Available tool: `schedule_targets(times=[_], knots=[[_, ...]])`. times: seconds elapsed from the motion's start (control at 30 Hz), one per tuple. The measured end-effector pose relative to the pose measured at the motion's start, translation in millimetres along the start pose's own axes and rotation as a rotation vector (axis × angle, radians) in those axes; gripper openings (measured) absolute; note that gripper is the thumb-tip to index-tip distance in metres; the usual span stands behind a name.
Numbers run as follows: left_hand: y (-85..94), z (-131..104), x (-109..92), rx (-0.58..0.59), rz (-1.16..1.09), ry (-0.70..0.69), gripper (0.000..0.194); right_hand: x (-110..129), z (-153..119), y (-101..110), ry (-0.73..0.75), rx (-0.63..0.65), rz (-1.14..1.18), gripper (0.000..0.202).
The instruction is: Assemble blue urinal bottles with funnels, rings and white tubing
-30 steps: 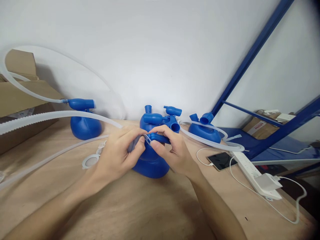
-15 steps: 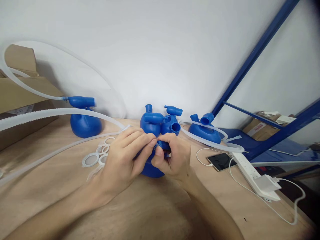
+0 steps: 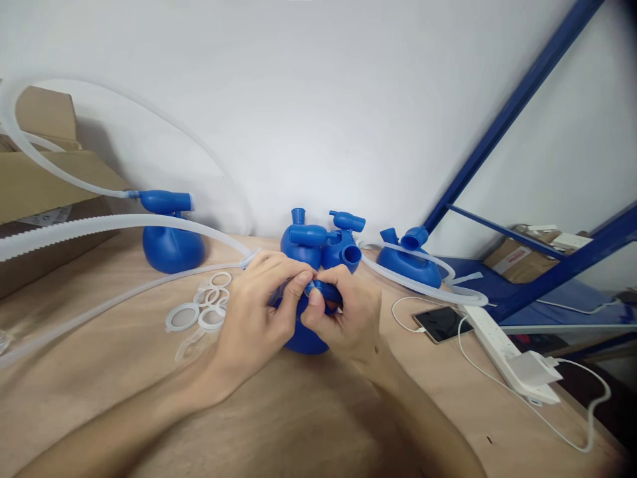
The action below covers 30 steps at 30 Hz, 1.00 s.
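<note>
My left hand (image 3: 253,312) and my right hand (image 3: 348,309) meet in the middle over a round blue plastic bottle (image 3: 306,342). In my right hand, thumb and bent fingers close on a blue nozzle piece (image 3: 326,292). My left thumb and fingers pinch at the nozzle's left end, where a bit of something clear shows; what they grip is mostly hidden. A whitish tube (image 3: 164,282) reaches my left knuckles from the left. Left of that hand lie several white rings (image 3: 182,317).
Behind my hands stand blue bottles with spouts (image 3: 308,236). Another blue bottle (image 3: 173,245) with a hose is at left, beside a cardboard box (image 3: 60,192). At right are a bottle with coiled tubing (image 3: 408,265), a phone (image 3: 440,324), a power strip (image 3: 502,352) and a blue rack (image 3: 512,119).
My fingers have shifted slightly at the nozzle's end, and more of the blue piece shows between them. The whole view has moved a little; the bottles stand as before.
</note>
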State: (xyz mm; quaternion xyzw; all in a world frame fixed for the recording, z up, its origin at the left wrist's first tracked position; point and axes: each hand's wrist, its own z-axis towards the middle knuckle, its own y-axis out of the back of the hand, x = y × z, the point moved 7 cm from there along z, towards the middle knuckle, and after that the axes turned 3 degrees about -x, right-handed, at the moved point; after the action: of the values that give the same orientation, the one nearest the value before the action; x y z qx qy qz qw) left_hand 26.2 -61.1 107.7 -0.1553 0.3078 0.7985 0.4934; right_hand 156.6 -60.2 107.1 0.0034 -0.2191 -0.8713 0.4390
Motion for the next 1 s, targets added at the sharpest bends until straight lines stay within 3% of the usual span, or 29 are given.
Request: schedule_targets(times=[0.17,0.4,0.5,0.7,0.87,1.0], knots=[[-1.4,0.8,6.1,0.005,-0.016,0.027,0.024,3.1,3.7,4.4,0.025,0.008,0.006,0.007],[-4.6,5.2,23.3,0.147,-0.128,0.162,0.028,4.1,6.4,2.6,0.042,0.094,0.047,0.01],[-6.8,7.0,23.5,0.146,-0.146,0.152,0.027,-5.7,7.4,-1.3,-0.077,0.158,0.183,0.011],[-20.5,2.8,16.0,0.154,-0.02,0.04,0.026,-40.1,2.0,-15.6,-0.481,0.288,0.534,0.01],[-24.9,-1.9,19.4,0.144,0.036,0.008,0.024,-54.8,0.9,-26.7,-0.616,0.315,0.667,0.018],[-29.6,-6.6,24.7,0.174,0.101,-0.016,0.025,-60.3,0.4,-32.7,-0.64,0.378,0.682,0.016]])
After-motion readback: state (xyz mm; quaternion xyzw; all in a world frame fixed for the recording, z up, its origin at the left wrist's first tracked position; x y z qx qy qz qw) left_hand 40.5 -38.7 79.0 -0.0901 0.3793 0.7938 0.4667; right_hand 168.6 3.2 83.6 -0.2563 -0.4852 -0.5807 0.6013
